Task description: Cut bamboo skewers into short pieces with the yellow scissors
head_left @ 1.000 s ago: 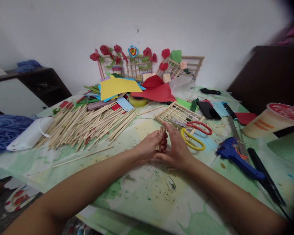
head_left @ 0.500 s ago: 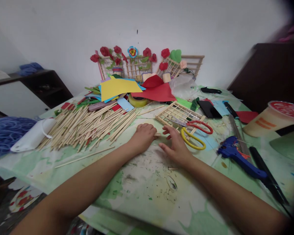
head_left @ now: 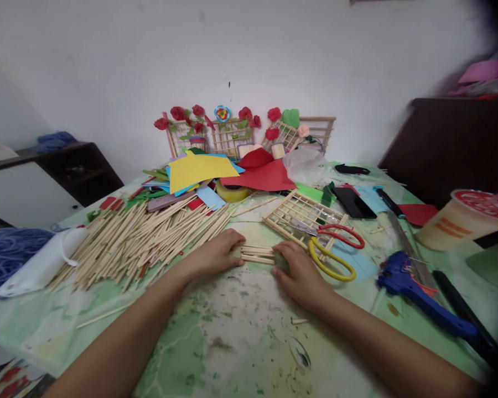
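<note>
A small row of short wooden sticks (head_left: pixel 257 254) lies side by side on the table between my two hands. My left hand (head_left: pixel 222 251) is curled about their left ends, fingers above and thumb below. At the right ends, my right hand (head_left: pixel 296 271) holds them the same way. Parts of the stick ends are hidden by the fingers. Just beyond my right hand, scissors with red and yellow handles (head_left: pixel 332 268) rest on a wooden stick lattice (head_left: pixel 292 213). One loose stick piece (head_left: pixel 300 321) lies nearer to me.
Left lies a big pile of wooden sticks (head_left: pixel 149 237), beside a white glue gun-like or bottle-shaped object (head_left: pixel 41 265) and blue cord (head_left: pixel 12 254). Coloured paper (head_left: pixel 203 168) and tape (head_left: pixel 231 192) are behind. Right are a phone (head_left: pixel 354 202), a blue glue gun (head_left: pixel 423 293) and a drink cup (head_left: pixel 456 221).
My left hand has shifted left, uncovering the short sticks. My right hand has closed in from open fingers to their right ends. The view has tilted up slightly.
</note>
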Motion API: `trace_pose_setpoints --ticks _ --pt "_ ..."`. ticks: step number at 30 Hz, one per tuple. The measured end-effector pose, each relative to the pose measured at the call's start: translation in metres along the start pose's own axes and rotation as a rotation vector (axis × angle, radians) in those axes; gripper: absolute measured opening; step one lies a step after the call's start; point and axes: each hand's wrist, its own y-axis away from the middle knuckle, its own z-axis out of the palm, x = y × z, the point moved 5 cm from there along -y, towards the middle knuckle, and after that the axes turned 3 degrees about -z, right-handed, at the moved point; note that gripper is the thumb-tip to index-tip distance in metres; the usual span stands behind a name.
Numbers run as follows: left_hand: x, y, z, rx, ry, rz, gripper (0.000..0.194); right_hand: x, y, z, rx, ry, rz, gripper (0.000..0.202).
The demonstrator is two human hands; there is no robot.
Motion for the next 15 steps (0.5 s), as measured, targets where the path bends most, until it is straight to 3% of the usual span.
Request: trace_pose_setpoints --ticks 15 --pt "0.001 -0.006 0.011 0.096 0.079 -0.04 0.017 -0.002 0.001 -0.001 -0.011 0.091 0.02 0.033"
